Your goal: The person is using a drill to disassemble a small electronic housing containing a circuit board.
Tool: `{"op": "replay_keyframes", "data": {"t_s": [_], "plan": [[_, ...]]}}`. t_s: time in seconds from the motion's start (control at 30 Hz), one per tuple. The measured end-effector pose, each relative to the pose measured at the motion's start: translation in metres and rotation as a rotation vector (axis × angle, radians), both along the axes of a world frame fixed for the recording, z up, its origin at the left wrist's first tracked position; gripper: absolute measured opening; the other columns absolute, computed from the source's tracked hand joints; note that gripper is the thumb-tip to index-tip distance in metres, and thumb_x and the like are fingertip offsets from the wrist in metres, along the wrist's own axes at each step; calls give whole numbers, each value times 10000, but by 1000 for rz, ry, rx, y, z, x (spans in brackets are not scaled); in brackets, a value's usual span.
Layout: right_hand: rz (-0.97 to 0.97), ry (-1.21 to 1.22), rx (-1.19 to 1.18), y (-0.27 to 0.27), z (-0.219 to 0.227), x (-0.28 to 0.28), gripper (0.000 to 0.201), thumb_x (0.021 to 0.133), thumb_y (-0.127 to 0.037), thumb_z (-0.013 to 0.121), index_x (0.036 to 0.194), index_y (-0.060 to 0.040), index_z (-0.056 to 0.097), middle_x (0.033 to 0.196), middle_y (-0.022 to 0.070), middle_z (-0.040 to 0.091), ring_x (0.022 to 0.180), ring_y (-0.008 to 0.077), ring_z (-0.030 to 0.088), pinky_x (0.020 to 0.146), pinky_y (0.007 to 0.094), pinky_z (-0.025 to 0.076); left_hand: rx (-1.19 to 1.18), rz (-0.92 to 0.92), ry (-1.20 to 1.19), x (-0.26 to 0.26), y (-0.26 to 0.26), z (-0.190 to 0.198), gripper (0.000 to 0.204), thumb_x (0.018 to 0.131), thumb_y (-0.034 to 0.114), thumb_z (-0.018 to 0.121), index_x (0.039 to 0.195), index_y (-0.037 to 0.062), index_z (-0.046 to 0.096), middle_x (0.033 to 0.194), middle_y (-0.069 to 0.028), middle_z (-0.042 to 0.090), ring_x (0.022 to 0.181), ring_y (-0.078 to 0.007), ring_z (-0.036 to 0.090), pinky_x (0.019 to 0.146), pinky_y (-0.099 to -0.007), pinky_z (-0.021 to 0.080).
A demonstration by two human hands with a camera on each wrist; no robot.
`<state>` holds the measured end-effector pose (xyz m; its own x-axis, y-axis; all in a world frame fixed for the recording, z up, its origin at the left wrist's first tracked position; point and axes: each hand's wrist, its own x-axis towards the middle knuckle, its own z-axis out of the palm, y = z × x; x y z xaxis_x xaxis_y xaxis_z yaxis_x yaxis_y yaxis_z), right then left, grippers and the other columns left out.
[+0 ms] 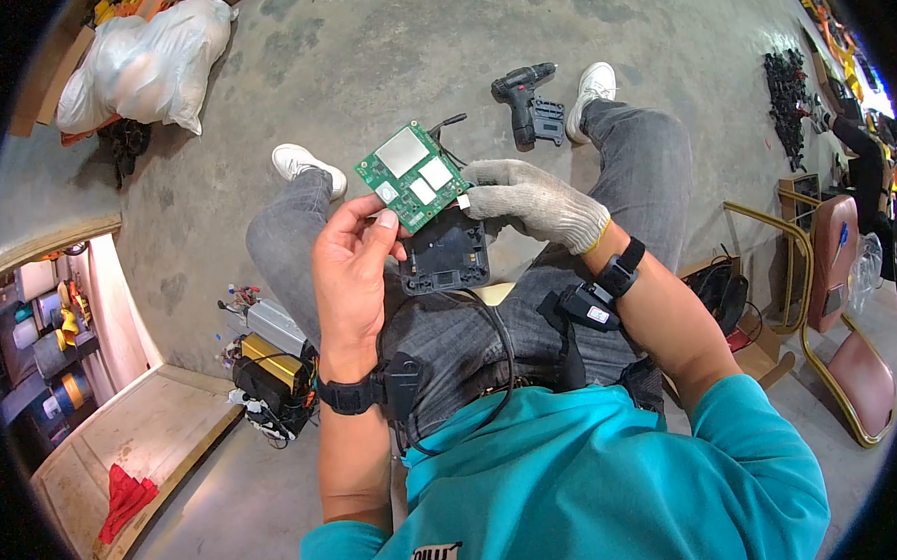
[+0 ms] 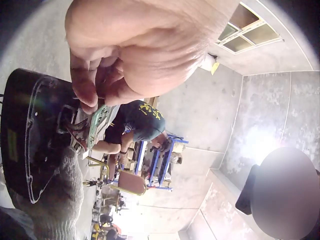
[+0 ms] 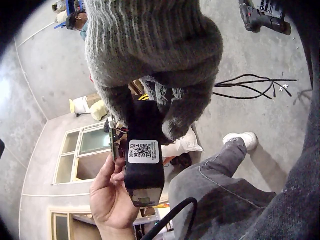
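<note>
Green circuit board (image 1: 411,177) is held up in front of the person, between the knees, its broad face with three silvery plates turned to the head camera. The bare left hand (image 1: 349,274), at seven o'clock from the board, pinches its lower corner between thumb and fingers. The gloved right hand (image 1: 537,204), between three and four o'clock, grips the black case (image 3: 145,172), its thumb and fingers on either side of it as the right wrist view shows. The case sits at five o'clock from the board, its hollow inside facing up, and a white connector (image 1: 464,201) shows by the gloved fingertips. A label with a square code (image 3: 143,151) is on the case's outer side, and a black cable (image 1: 510,352) runs from about the case's five o'clock edge.

From the board, a black drill (image 1: 522,102) lies on the floor (image 1: 378,43) at two o'clock, a dark ribbed cover (image 1: 549,120) just beside it. A white plastic bag (image 1: 159,67) lies at ten o'clock, and a red cloth (image 1: 126,502) between seven and eight.
</note>
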<state>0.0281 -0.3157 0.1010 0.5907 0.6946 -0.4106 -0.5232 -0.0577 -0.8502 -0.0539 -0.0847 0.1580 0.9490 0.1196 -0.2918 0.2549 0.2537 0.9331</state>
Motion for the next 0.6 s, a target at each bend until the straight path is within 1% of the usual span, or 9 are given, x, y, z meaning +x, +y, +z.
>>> {"op": "replay_keyframes", "data": {"t_s": [0.13,0.3,0.53,0.6], "plan": [[6,-1,5,0,0,0,573,948,-323,696,1329,90,581,981,63,697,801,104,643,720,266,532,-12,-7,12,0,-1,2,194,999,48,650,1170,-44,655,983,-59,705,836,-107,648,677,-242,513],[-37,-5,-2,1,-1,-2,550,946,-306,689,1309,97,597,994,63,697,846,109,627,755,281,520,-28,-16,32,1,-1,3,172,1003,45,642,1150,-45,650,990,-73,706,846,-116,658,694,-248,527],[-15,-16,12,1,-5,-2,540,951,-300,674,1310,96,599,996,62,696,842,108,626,748,276,519,-29,-14,29,2,-3,5,154,1008,47,631,1131,-44,644,994,-82,700,854,-133,665,712,-268,539],[-47,17,13,1,-1,-3,527,947,-300,672,1300,87,608,988,55,693,838,103,623,741,271,517,-23,-18,30,2,-3,5,149,1010,51,626,1125,-41,641,992,-82,696,855,-135,665,715,-274,540]]}}
